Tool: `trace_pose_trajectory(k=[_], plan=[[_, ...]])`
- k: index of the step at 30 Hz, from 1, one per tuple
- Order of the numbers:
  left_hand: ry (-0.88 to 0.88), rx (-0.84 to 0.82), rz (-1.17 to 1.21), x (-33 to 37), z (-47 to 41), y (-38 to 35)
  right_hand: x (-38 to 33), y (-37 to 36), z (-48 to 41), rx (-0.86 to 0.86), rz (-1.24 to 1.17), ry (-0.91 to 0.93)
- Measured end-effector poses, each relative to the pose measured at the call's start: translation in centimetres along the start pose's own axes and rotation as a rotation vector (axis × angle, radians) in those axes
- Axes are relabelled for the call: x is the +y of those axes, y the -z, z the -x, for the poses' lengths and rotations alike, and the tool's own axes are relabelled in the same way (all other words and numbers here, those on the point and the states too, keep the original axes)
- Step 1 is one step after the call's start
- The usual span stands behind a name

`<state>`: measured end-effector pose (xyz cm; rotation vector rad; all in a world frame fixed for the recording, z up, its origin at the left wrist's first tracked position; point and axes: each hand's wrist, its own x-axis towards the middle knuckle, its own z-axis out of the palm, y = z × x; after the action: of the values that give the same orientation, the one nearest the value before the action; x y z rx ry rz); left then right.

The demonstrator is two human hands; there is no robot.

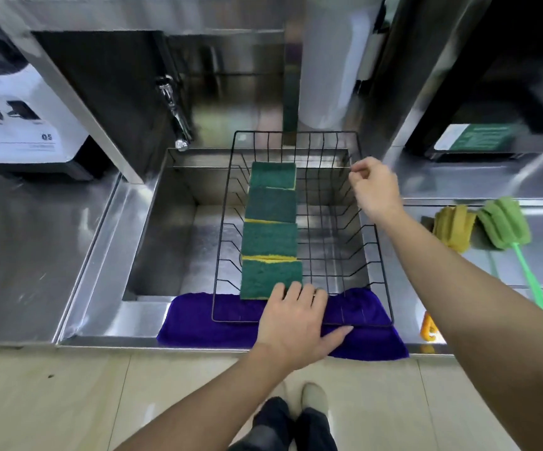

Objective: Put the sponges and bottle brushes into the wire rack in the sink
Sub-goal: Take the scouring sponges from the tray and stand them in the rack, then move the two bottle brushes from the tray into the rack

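A black wire rack [372, 255] sits in the steel sink [153, 229], its front edge resting on a purple cloth [198, 327]. Several green-and-yellow sponges [270, 239] stand in a row along the rack's left side. My left hand [296, 323] lies flat and open over the rack's front edge, fingertips touching the nearest sponge [263, 278]. My right hand [375, 187] is at the rack's far right rim, thumb and fingers pinched on the wire. On the right counter lie a yellow bottle brush [453, 227] and a green bottle brush [504, 222] with a long green handle.
A chrome tap [175, 115] hangs over the sink's far left corner. A white appliance [19, 125] stands on the left counter, and a white cylinder [325, 66] behind the rack. An orange object [428, 330] lies at the counter's front right edge.
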<state>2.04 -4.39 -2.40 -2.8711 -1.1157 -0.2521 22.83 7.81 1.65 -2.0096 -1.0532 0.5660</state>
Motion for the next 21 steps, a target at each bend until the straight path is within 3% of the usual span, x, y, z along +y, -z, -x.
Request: trace_pose_trajectory(k=[5,9,17,21], plan=[[-0.040,-0.104,0.026,2.7,-1.4,0.6,3.1,4.7,1.8,0.269,0.143,-0.053],[-0.053,-0.205,0.048,3.9,-1.8,-0.2,6.6,7.5,3.8,0.372,0.260,-0.189],[-0.037,-0.257,0.014,3.8,-2.2,-0.9,11.8,7.8,8.4,0.206,0.350,-0.455],[-0.040,-0.253,0.009,3.7,-2.1,-0.8,12.1,7.8,9.0,0.148,0.292,-0.481]])
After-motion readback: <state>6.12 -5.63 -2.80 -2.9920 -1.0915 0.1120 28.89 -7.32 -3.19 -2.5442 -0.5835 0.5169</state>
